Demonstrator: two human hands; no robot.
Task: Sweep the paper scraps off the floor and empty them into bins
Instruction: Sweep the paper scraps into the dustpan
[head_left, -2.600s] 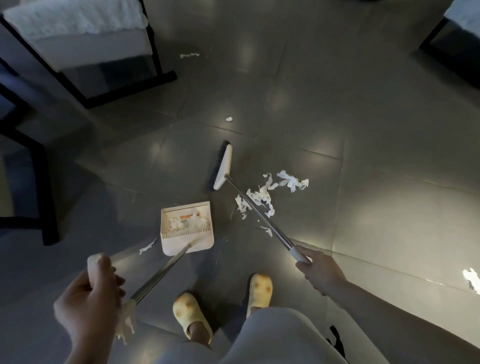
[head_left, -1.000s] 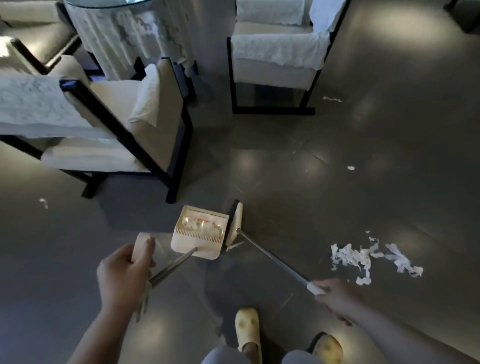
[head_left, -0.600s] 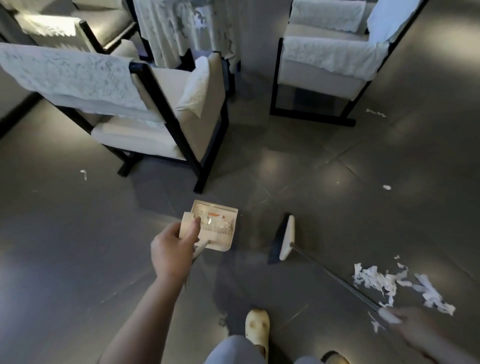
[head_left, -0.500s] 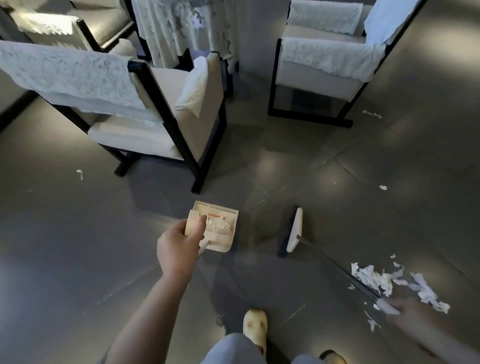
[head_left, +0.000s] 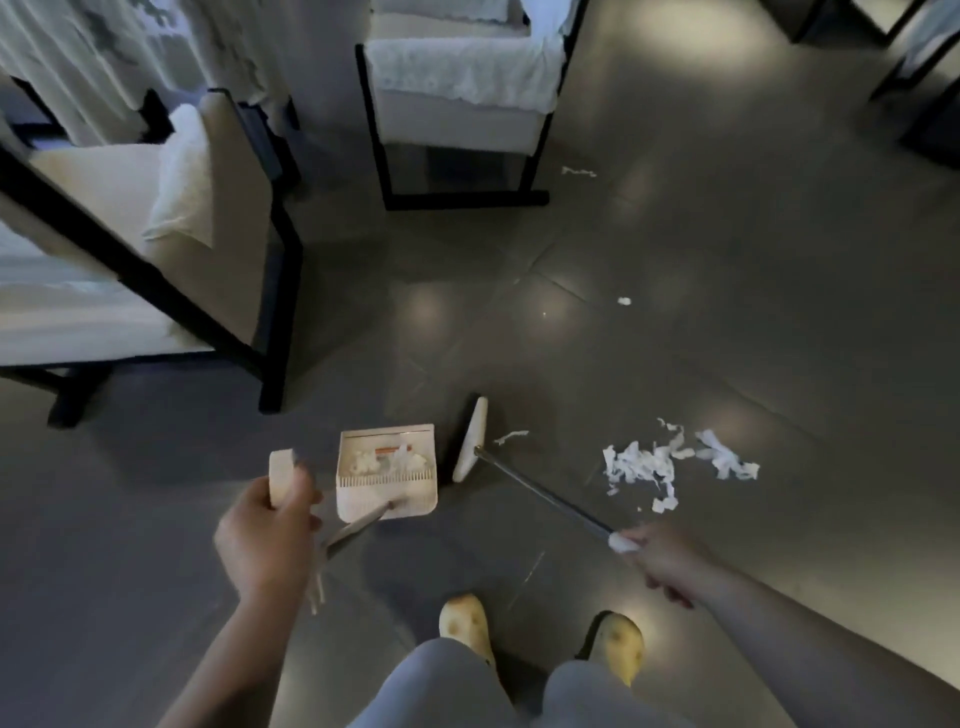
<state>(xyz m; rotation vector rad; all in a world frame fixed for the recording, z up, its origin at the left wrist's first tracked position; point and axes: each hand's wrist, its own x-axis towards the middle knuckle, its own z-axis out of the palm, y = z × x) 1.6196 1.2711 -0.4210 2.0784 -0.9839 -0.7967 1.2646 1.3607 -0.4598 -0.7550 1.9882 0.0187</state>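
Left hand (head_left: 265, 535) grips dustpan (head_left: 387, 475) handle; right hand (head_left: 662, 556) grips broom (head_left: 470, 441) pole | paper scraps (head_left: 670, 462) lie on floor (head_left: 727, 312) beside broom

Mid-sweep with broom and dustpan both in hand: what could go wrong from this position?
1. The dustpan already holds scraps; the left hand grips its long handle, so a tilt could spill them.
2. The broom head sits beside the pan, while the big scrap pile lies off to its right; a quick sweep may scatter light paper.
3. Stray scraps near the chair and mid-floor could be missed.
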